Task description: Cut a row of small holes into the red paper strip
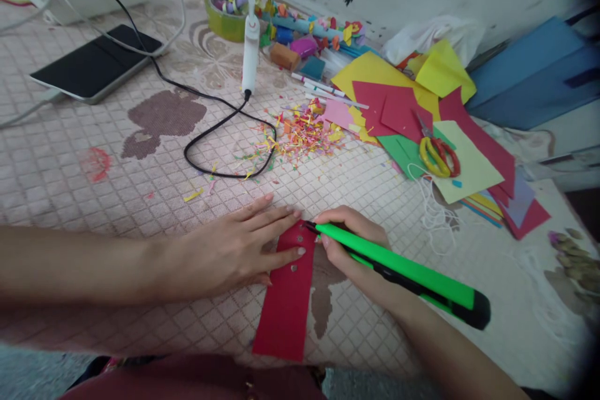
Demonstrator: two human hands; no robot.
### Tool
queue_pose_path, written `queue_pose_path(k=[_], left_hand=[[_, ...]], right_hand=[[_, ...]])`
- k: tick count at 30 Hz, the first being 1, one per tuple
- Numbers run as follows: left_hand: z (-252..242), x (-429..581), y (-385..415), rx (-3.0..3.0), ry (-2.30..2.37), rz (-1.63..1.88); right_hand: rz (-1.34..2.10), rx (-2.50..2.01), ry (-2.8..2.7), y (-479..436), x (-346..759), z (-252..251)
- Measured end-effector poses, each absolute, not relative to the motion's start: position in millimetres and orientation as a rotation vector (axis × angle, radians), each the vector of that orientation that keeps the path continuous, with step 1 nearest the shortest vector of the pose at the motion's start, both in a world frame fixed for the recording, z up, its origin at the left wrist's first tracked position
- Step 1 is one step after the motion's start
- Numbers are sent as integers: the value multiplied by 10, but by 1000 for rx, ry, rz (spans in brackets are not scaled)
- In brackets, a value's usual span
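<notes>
A red paper strip (284, 319) lies on the patterned tablecloth near the front edge, with a couple of small holes in its upper part. My left hand (225, 247) rests flat on the upper left of the strip, fingers spread and pressing it down. In my right hand (351, 237) is a green-and-black utility knife (403, 262), gripped near its front. Its dark tip meets the strip's top right corner; the blade itself is too small to make out. The knife's black rear end points to the lower right, above my forearm.
Paper scraps (309, 131) and a black cable (187, 153) from a white corded tool (251, 56) lie ahead. Scissors (438, 156) rest on coloured paper sheets (469, 156) at right, beside white string (435, 219). A tablet (98, 62), power strip (84, 0) and tape roll (225, 25) sit farther back.
</notes>
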State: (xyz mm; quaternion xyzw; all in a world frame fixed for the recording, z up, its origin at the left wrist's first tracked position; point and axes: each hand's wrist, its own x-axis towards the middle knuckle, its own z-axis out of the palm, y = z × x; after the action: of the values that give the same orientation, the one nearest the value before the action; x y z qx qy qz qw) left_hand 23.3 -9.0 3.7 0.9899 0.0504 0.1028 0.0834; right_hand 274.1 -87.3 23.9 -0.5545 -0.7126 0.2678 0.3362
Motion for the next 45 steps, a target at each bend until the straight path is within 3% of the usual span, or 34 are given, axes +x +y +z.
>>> queue_pose_path(k=[45], left_hand=[[-27, 234, -210, 2988, 188, 420]], right_hand=[[681, -1466, -1868, -889, 2710, 267]])
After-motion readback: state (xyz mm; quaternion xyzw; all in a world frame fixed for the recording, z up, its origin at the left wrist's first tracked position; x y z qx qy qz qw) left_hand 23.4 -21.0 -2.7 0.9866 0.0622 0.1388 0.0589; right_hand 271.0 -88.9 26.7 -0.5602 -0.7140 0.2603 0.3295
